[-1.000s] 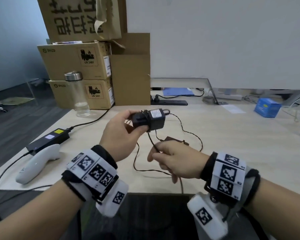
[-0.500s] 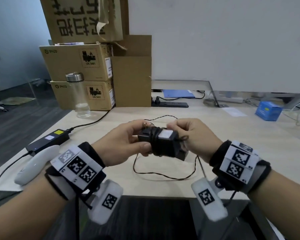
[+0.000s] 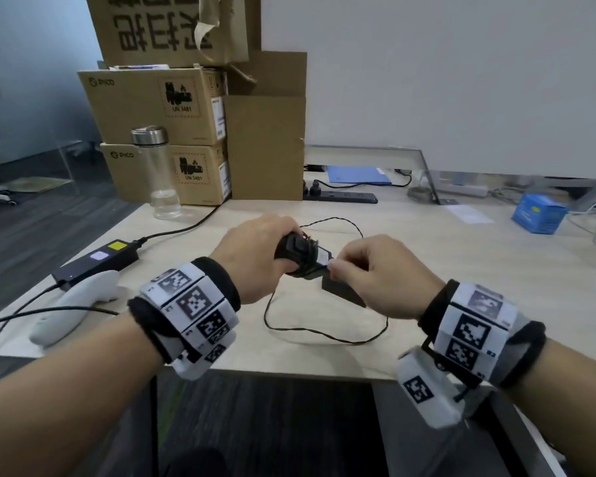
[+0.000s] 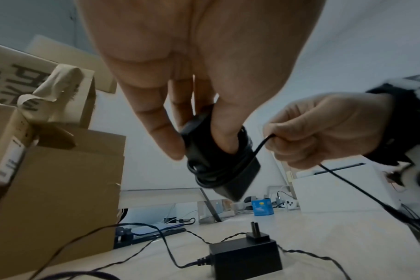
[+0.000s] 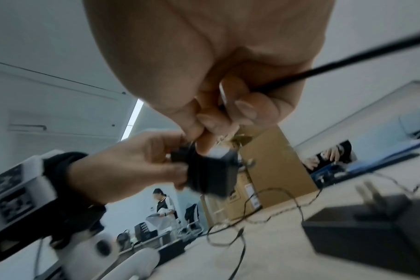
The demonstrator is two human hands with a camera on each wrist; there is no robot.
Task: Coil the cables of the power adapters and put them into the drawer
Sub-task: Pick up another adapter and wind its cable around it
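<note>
A small black power adapter [image 3: 301, 251] [image 4: 224, 170] [image 5: 210, 170] is held above the desk in my left hand [image 3: 283, 256] [image 4: 200, 147] [image 5: 142, 166], with several turns of its thin black cable wound round the body. My right hand [image 3: 338, 270] [image 4: 273, 140] [image 5: 211, 123] sits just right of it and pinches the cable [image 4: 261, 145] [image 5: 336, 66] taut. The loose rest of the cable [image 3: 324, 333] loops on the desk below. A second black adapter [image 3: 341, 292] [image 4: 245, 259] [image 5: 367, 231] lies on the desk, prongs up, under my hands. No drawer is in view.
Stacked cardboard boxes [image 3: 152, 108] and a clear water bottle [image 3: 155, 170] stand at the back left. A laptop power brick [image 3: 97, 263] and a white controller [image 3: 73, 308] lie at the left. A power strip [image 3: 341, 196] sits behind, a blue box [image 3: 539, 215] far right.
My right hand lifted the cable from the desk, carried it over the far side of the adapter and came back to the near right. More cable is now wound on.
</note>
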